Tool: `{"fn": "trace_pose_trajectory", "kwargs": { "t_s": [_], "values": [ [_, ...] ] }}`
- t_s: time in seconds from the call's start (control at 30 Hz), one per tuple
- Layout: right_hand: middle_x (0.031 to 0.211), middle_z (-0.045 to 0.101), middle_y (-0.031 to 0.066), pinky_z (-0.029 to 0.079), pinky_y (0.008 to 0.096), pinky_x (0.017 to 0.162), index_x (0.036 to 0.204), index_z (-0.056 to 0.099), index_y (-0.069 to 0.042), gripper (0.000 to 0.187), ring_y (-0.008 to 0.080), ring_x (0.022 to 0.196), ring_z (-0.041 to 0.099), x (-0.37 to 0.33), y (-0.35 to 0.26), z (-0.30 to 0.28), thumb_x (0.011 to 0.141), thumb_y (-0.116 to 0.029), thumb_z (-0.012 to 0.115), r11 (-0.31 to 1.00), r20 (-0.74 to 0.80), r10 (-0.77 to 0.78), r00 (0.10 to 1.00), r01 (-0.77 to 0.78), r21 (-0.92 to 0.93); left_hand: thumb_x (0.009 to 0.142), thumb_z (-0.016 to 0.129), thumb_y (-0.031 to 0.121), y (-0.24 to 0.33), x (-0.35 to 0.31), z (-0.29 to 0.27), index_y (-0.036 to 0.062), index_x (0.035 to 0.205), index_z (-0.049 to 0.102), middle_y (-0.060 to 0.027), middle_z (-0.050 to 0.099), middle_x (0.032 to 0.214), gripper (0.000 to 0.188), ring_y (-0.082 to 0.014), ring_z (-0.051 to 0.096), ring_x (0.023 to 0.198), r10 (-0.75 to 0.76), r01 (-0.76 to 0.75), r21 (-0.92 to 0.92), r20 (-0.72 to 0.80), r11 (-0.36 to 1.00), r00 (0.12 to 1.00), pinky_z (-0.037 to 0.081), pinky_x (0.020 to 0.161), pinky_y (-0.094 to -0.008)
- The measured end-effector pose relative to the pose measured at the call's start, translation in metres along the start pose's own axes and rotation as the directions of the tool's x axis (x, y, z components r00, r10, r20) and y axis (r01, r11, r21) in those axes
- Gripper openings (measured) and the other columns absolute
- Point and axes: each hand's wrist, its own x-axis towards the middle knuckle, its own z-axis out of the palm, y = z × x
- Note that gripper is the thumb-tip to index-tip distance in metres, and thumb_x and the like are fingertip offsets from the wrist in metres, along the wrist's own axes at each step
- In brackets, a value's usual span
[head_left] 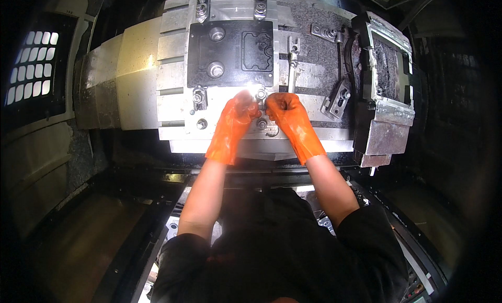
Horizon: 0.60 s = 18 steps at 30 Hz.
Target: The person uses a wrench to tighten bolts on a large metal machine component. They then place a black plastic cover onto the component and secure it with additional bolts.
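Note:
Both my hands wear orange rubber gloves and meet at the near right corner of a dark machined plate. Between them stands a small metal clamp with a nut on top, partly lost in glare. My left hand is closed, its fingers curled against the clamp's left side. My right hand is closed too, with bent fingers and thumb at the clamp's right side. The gloves hide much of the clamp's lower part. Just nearer to me, a bolt shows in the slotted metal table.
Further clamps hold the plate: near left, far left and far right. Loose clamp pieces lie among dark metal chips. A raised metal frame fixture stands on the right. Dark machine walls enclose both sides.

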Motion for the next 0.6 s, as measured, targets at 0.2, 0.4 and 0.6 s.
{"fn": "trace_pose_trajectory", "kwargs": {
  "t_s": [0.2,0.4,0.6],
  "values": [
    [0.069,0.061,0.0012,0.046,0.0277,0.059,0.084,0.067,0.002,0.025,0.0095,0.062,0.056,0.010,0.011,0.000,0.099,-0.017,0.063,0.987,-0.066,-0.017,0.998,0.006,-0.163,0.102,0.066,0.013,0.001,-0.001,0.004,-0.0019,0.138,0.055,-0.0124,0.070,0.115,0.040,-0.0173,0.069,0.089,0.005,-0.004,0.034,-0.037,0.999,0.999,0.059,0.078,-0.0305],
    [0.071,0.062,0.0012,0.047,0.0267,0.060,0.083,0.067,0.000,0.021,0.0096,0.063,0.057,0.018,0.012,-0.002,0.099,-0.013,0.062,0.990,-0.002,-0.005,1.000,0.004,-0.140,0.102,0.065,0.011,-0.004,-0.004,0.005,-0.0010,0.138,0.055,-0.0113,0.070,0.113,0.039,-0.0161,0.069,0.089,0.015,-0.017,-0.041,-0.050,0.999,0.999,0.058,0.078,-0.0296],
    [0.072,0.062,-0.0003,0.048,0.0255,0.060,0.083,0.067,0.000,0.016,0.0093,0.063,0.059,0.021,0.013,0.002,0.097,-0.008,0.064,0.997,-0.030,0.025,0.999,-0.027,-0.066,0.102,0.064,0.009,-0.002,-0.003,0.004,-0.0017,0.138,0.054,-0.0123,0.070,0.115,0.039,-0.0170,0.069,0.088,0.007,-0.009,-0.060,-0.027,0.998,1.000,0.058,0.078,-0.0299]
  ]
}}
